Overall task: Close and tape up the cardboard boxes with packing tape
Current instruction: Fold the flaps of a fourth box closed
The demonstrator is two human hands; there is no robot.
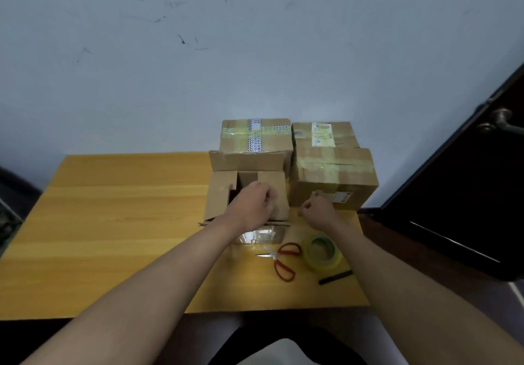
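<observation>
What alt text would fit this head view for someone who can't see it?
A person's left hand holds a flap of an open box on a wooden table, the right hand beside it. Taped boxes stand behind; scissors and tape lie near.

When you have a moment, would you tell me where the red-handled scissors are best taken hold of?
Probably by the two red loops: the scissors lie flat on the table with the loops towards the person and the blade tip pointing left. Come from above on the near right, beside the tape roll; the right hand is nearest.
</observation>
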